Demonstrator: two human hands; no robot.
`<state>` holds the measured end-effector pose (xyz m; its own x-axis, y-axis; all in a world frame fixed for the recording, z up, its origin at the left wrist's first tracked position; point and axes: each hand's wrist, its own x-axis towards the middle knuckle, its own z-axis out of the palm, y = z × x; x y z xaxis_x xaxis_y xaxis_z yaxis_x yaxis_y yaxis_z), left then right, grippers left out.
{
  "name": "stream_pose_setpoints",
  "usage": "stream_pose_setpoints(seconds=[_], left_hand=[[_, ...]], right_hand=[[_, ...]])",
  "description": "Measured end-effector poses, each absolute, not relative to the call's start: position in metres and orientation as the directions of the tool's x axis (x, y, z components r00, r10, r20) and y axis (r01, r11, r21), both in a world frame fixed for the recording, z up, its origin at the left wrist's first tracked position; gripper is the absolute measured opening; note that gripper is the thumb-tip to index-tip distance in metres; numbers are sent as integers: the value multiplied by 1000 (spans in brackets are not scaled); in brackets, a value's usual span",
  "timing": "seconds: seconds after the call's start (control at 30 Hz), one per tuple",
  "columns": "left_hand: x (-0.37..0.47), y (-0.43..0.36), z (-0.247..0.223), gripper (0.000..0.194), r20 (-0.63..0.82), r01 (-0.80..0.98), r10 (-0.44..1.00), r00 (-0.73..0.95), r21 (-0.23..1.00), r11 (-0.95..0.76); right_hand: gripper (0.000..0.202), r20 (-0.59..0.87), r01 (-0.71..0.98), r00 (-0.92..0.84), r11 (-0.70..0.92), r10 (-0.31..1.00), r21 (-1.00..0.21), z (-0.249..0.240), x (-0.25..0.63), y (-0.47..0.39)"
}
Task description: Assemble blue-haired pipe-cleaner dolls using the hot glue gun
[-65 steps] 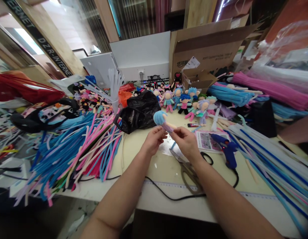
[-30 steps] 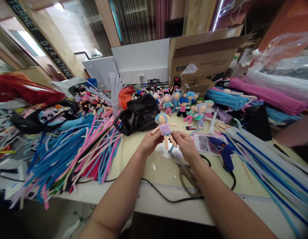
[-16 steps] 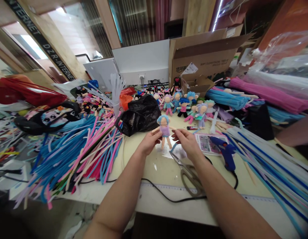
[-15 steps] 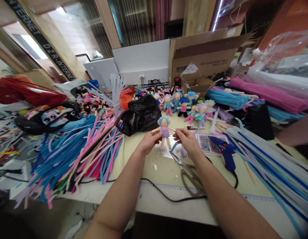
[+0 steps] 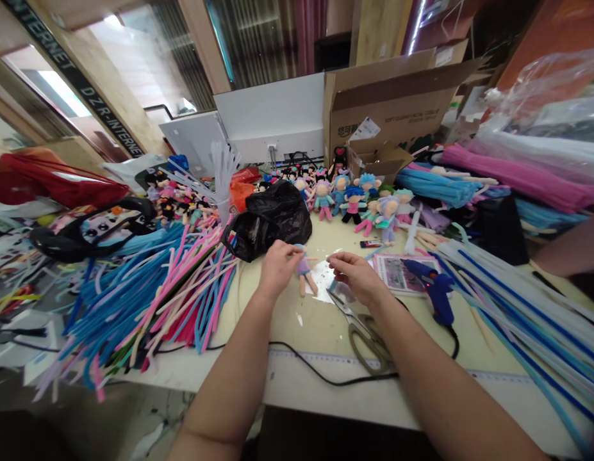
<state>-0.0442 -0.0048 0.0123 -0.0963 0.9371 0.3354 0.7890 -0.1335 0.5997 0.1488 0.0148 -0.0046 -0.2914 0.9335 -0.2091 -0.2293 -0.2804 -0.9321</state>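
My left hand point(image 5: 278, 269) is closed on a small doll point(image 5: 302, 267) made of fuzzy stems, gripping it near the head. The doll wears a purple top, and its legs hang down; my fingers cover most of its blue hair. To the right of the doll's outstretched arm is my right hand point(image 5: 357, 275), its fingers curled together and apart from the doll. Whether anything small is between those fingertips I cannot make out. Below that hand, scissors point(image 5: 361, 333) lie on the table, tips beside a short blue piece point(image 5: 332, 285).
A blue glue gun point(image 5: 435, 291) rests by a printed card point(image 5: 390, 274) on the right. Fuzzy stems point(image 5: 133, 301) heap up at left, more stems point(image 5: 527, 307) at right. Behind are a black plastic bag point(image 5: 277, 221), several finished dolls point(image 5: 354, 202) and a cardboard box point(image 5: 397, 109).
The doll has shifted left and tilted. My left hand has moved up from its arm to its head. My right hand has let go of the other arm.
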Motion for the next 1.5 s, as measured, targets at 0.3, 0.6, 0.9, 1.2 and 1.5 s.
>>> stream_pose_setpoints(seconds=[0.3,0.6,0.9,1.2,1.5], left_hand=[[-17,-7,13,10,296,517,948,115,797,-312],[-23,-6,12,17,341,600,917,205,696,-393],[-17,-8,12,13,448,769,894,-32,582,-264],[-28,-5,19,11,293,396,932,-215,898,-191],[1,-18,22,13,140,-64,987,-79,987,-145]], right_hand=[[31,-165,-281,-333,-265,928,-922,-10,142,12],[26,-144,-272,-331,-240,933,-932,-7,140,10],[30,174,-6,-336,183,925,-983,-3,134,3],[58,316,198,-477,450,820,-870,10,127,-12],[42,402,-6,-396,435,826,-900,27,158,-40]])
